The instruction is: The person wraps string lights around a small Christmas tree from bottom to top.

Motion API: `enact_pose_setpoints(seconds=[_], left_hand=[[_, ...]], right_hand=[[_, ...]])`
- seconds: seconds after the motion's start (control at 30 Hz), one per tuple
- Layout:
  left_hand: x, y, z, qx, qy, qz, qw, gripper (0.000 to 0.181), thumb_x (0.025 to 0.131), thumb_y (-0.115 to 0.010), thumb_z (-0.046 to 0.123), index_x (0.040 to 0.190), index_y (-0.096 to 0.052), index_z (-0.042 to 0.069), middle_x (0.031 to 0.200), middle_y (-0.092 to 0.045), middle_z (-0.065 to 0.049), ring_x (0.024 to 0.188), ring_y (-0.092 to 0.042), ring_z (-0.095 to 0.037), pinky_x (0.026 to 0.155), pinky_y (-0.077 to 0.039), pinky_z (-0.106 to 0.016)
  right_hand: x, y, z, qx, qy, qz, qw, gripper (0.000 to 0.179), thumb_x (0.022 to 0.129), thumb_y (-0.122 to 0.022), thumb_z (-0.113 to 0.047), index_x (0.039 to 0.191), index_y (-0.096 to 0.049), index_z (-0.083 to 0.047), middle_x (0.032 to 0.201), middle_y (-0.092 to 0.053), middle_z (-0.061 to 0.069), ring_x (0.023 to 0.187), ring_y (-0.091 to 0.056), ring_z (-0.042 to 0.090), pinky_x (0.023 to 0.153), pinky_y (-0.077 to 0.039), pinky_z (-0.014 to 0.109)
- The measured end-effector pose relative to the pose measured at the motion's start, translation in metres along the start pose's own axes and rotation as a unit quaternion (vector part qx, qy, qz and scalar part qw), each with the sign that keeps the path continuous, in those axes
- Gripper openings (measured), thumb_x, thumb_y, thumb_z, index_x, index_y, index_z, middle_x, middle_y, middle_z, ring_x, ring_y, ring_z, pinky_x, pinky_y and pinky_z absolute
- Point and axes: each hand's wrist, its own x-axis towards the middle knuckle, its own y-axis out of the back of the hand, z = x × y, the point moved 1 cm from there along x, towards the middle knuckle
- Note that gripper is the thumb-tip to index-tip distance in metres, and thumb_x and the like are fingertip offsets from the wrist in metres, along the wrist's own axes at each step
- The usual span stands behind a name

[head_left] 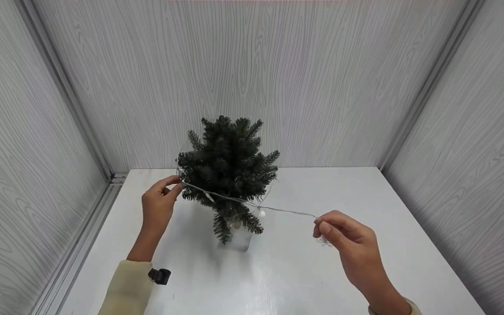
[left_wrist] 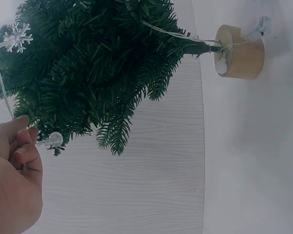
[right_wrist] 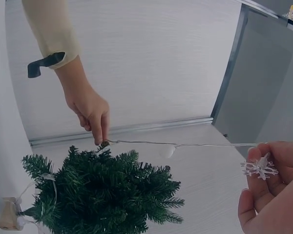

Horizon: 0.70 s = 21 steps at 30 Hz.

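Note:
A small artificial Christmas tree stands on the white table, its round wooden base visible in the left wrist view. My left hand pinches a string of lights at the tree's left side. From there the wire runs taut across the front of the branches to my right hand, which pinches it between thumb and fingers, right of the tree. A clear snowflake hangs against the right fingers. Another snowflake lies by the branches above the left hand. More wire loops round the lower trunk.
Pale wood-grain panels enclose the white table at the back and both sides. A small clear box-like piece sits beside the wooden base. A black strap is on the left sleeve.

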Motion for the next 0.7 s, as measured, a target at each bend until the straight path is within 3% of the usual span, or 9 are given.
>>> enact_pose_setpoints(seconds=[0.13, 0.27, 0.37, 0.47, 0.6, 0.7], left_hand=[[-0.007, -0.001, 0.003, 0.015, -0.036, 0.014, 0.9992, 0.026, 0.094, -0.073, 0.018, 0.119, -0.074, 0.011, 0.107, -0.075, -0.003, 0.063, -0.048, -0.009, 0.054, -0.037, -0.019], [-0.02, -0.004, 0.011, 0.049, -0.121, 0.048, 0.9903, 0.024, 0.092, -0.075, 0.011, 0.116, -0.074, 0.008, 0.106, -0.073, -0.005, 0.061, -0.045, -0.009, 0.055, -0.035, -0.018], [-0.028, -0.011, 0.02, 0.091, -0.208, 0.052, 0.9726, 0.025, 0.091, -0.076, 0.009, 0.115, -0.074, 0.006, 0.109, -0.069, -0.008, 0.065, -0.049, -0.01, 0.057, -0.041, -0.022], [-0.03, -0.019, 0.027, 0.133, -0.279, 0.034, 0.9503, 0.026, 0.091, -0.075, 0.009, 0.116, -0.074, 0.004, 0.116, -0.067, -0.011, 0.077, -0.061, -0.016, 0.064, -0.052, -0.029], [-0.03, -0.025, 0.028, 0.184, -0.328, 0.022, 0.9262, 0.021, 0.088, -0.077, 0.008, 0.108, -0.077, 0.003, 0.112, -0.069, -0.011, 0.096, -0.069, -0.024, 0.075, -0.059, -0.034], [-0.029, -0.026, 0.027, 0.215, -0.343, 0.027, 0.9139, 0.014, 0.086, -0.08, 0.009, 0.1, -0.079, 0.005, 0.103, -0.072, -0.008, 0.093, -0.069, -0.024, 0.071, -0.06, -0.035]], right_hand=[[0.001, 0.007, 0.004, 0.004, -0.006, 0.009, 0.9999, 0.02, 0.099, -0.051, 0.013, 0.109, -0.068, 0.007, 0.095, -0.068, 0.004, 0.089, -0.064, 0.016, 0.08, -0.053, 0.025], [0.003, 0.012, 0.005, -0.008, -0.023, 0.022, 0.9995, 0.017, 0.099, -0.053, 0.009, 0.109, -0.067, 0.008, 0.094, -0.069, 0.004, 0.09, -0.065, 0.016, 0.081, -0.054, 0.025], [0.005, 0.015, 0.005, -0.021, -0.028, 0.026, 0.9991, 0.015, 0.099, -0.055, 0.008, 0.108, -0.067, 0.01, 0.093, -0.069, 0.005, 0.09, -0.065, 0.016, 0.081, -0.054, 0.024], [0.007, 0.017, 0.006, -0.035, -0.035, 0.029, 0.9983, 0.014, 0.099, -0.056, 0.006, 0.107, -0.067, 0.009, 0.093, -0.069, 0.006, 0.09, -0.065, 0.016, 0.082, -0.055, 0.025], [0.011, 0.018, 0.01, -0.058, -0.053, 0.034, 0.9963, 0.013, 0.099, -0.059, 0.001, 0.106, -0.067, 0.008, 0.093, -0.069, 0.007, 0.091, -0.066, 0.017, 0.084, -0.056, 0.026], [0.016, 0.022, 0.014, -0.082, -0.068, 0.044, 0.9933, 0.013, 0.1, -0.061, -0.002, 0.106, -0.068, 0.007, 0.093, -0.07, 0.007, 0.093, -0.066, 0.017, 0.085, -0.055, 0.026]])
